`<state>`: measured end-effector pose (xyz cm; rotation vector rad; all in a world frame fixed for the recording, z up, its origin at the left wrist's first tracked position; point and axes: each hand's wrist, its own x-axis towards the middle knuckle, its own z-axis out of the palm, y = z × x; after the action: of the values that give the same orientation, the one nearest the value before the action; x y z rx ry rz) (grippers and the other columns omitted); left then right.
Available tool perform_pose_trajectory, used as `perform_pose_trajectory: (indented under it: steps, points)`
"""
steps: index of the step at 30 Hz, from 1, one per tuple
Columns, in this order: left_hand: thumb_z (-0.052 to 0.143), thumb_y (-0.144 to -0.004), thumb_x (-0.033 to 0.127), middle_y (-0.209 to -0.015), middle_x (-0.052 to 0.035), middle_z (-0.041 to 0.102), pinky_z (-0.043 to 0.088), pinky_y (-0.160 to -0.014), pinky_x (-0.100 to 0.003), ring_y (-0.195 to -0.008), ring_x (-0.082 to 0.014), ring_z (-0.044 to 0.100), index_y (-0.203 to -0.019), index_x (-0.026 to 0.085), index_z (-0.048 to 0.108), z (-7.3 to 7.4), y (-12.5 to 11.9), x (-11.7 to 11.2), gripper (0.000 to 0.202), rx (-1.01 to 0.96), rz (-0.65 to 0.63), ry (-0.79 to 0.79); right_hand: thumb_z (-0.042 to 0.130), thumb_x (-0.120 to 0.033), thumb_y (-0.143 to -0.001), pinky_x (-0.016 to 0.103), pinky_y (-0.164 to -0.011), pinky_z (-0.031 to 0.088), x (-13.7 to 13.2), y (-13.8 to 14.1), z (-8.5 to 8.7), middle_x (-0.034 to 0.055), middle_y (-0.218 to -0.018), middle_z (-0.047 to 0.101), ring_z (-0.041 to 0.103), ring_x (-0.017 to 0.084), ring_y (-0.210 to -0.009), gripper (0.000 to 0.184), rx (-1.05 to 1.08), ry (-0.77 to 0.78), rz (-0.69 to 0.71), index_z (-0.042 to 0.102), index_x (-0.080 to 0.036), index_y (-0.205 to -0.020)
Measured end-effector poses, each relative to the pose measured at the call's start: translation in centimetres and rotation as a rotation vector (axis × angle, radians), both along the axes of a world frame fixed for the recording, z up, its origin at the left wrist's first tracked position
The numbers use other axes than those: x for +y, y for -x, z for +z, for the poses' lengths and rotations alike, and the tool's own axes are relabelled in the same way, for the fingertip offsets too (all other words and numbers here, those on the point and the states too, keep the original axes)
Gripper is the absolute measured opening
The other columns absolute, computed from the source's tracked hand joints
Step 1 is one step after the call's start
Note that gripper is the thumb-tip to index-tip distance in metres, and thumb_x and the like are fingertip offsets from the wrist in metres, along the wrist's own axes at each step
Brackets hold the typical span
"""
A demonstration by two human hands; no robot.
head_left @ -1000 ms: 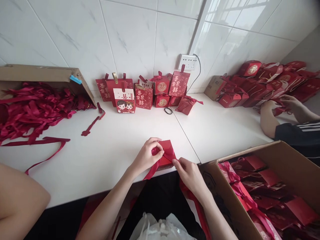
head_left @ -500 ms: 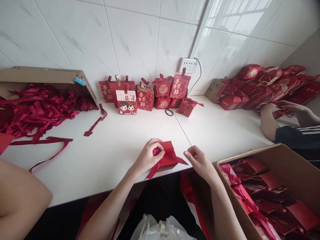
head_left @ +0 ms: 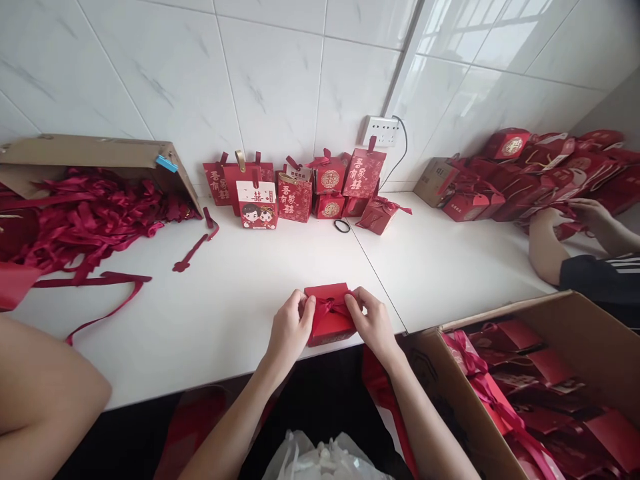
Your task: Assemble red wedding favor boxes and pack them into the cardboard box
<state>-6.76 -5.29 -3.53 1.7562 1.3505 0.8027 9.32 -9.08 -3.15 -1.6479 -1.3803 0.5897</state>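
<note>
A small red gift box [head_left: 331,328] sits at the table's front edge, right before me. Across its top runs a red ribbon [head_left: 329,306], knotted in the middle. My left hand [head_left: 294,325] pinches the ribbon at the box's left side, thumb on top. At the right side, my right hand [head_left: 371,320] pinches the ribbon's other part between thumb and fingers. Both hands are closed and level with each other. The fingertips behind the ribbon are partly hidden.
A carton of red ribbons [head_left: 95,223] lies at the left. Finished-looking red boxes [head_left: 330,180] stand along the wall. An open cardboard box [head_left: 575,333] holds more at the right. A co-worker's hands [head_left: 555,227] handle red boxes; another person's arm [head_left: 50,387] is near left.
My right hand has moved left and taken hold of the ribbon. My left hand has shifted to the box's left side. The knot's ends are drawn out sideways, and the box is turned straighter.
</note>
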Motion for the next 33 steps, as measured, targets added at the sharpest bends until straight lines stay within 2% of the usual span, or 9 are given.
perform_pose_trajectory:
  steps: [7,18,20,23,26,27,29,31,33]
  points:
    - [0.031,-0.089,0.040,-0.056,0.0043,0.040,0.032,-0.046,-0.024,-0.048,-0.0118,0.038,-0.067,0.023,0.030,-1.6,-0.6,-0.1,0.028,-0.077,0.045,-0.071,0.039,-0.040,-0.092,0.024,-0.050,0.028,-0.1,0.2,-0.8,-0.0042,-0.060,0.039,0.032,0.011,-0.055,0.031,0.123,-0.066,-0.013,0.042,-0.021,-0.067]
    - [0.031,-0.090,0.041,-0.057,0.0044,0.037,0.033,-0.046,-0.023,-0.049,-0.0113,0.036,-0.067,0.023,0.032,-1.6,-0.8,-0.2,0.029,-0.208,0.050,-0.003,0.057,-0.051,-0.077,0.023,-0.051,0.031,0.2,0.5,-2.5,-0.0048,-0.058,0.041,0.034,0.009,-0.053,0.039,0.738,0.002,-0.113,0.039,-0.020,-0.062]
    - [0.034,-0.089,0.044,-0.057,0.0047,0.036,0.033,-0.047,-0.022,-0.049,-0.0107,0.036,-0.066,0.022,0.032,-1.5,-0.6,0.1,0.032,-0.231,0.040,0.019,0.058,-0.052,-0.075,0.023,-0.049,0.031,0.4,-0.1,-2.4,-0.0053,-0.057,0.039,0.035,0.009,-0.051,0.040,0.759,0.050,-0.083,0.037,-0.021,-0.061]
    - [0.039,-0.087,0.051,-0.056,0.0045,0.037,0.034,-0.048,-0.022,-0.050,-0.0106,0.038,-0.063,0.021,0.036,-1.1,0.2,0.6,0.039,-0.251,-0.035,0.106,0.054,-0.053,-0.078,0.023,-0.049,0.033,0.2,-1.7,-1.4,-0.0051,-0.059,0.040,0.038,0.010,-0.051,0.036,0.526,0.095,-0.064,0.041,-0.021,-0.068]
    - [0.039,-0.086,0.058,-0.057,0.0036,0.041,0.034,-0.048,-0.024,-0.051,-0.0115,0.040,-0.063,0.020,0.041,-0.3,1.2,0.9,0.044,-0.229,-0.127,0.225,0.055,-0.046,-0.082,0.028,-0.060,0.042,-0.9,-2.3,0.3,-0.0020,-0.069,0.046,0.047,0.014,-0.064,0.027,0.082,-0.142,-0.179,0.045,-0.022,-0.077]
    - [0.040,-0.085,0.058,-0.058,0.0035,0.042,0.035,-0.049,-0.024,-0.052,-0.0117,0.041,-0.063,0.020,0.042,-0.1,1.4,1.0,0.044,-0.218,-0.141,0.244,0.057,-0.042,-0.083,0.031,-0.065,0.044,-1.4,-2.0,0.9,0.0000,-0.074,0.049,0.050,0.016,-0.071,0.023,-0.075,-0.251,-0.156,0.048,-0.022,-0.080]
    - [0.046,-0.083,0.056,-0.060,0.0038,0.046,0.037,-0.053,-0.024,-0.055,-0.0118,0.045,-0.065,0.020,0.044,0.3,1.7,1.3,0.041,-0.214,-0.145,0.251,0.061,-0.035,-0.082,0.035,-0.075,0.046,-2.1,-0.6,1.7,0.0049,-0.086,0.055,0.054,0.020,-0.085,0.017,-0.344,-0.418,0.049,0.054,-0.021,-0.088]
    - [0.051,-0.081,0.053,-0.062,0.0041,0.049,0.040,-0.058,-0.024,-0.059,-0.0121,0.048,-0.069,0.020,0.048,0.4,1.7,1.7,0.036,-0.218,-0.154,0.247,0.062,-0.032,-0.083,0.039,-0.085,0.045,-2.5,1.3,1.6,0.0088,-0.098,0.060,0.055,0.023,-0.096,0.024,-0.533,-0.478,0.291,0.056,-0.020,-0.102]
    - [0.051,-0.082,0.051,-0.063,0.0041,0.050,0.041,-0.060,-0.024,-0.060,-0.0122,0.050,-0.070,0.019,0.050,0.2,1.6,2.1,0.034,-0.227,-0.184,0.248,0.059,-0.026,-0.085,0.043,-0.091,0.042,-2.3,3.0,0.7,0.0105,-0.105,0.062,0.056,0.024,-0.101,0.029,-0.663,-0.479,0.352,0.053,-0.018,-0.112]
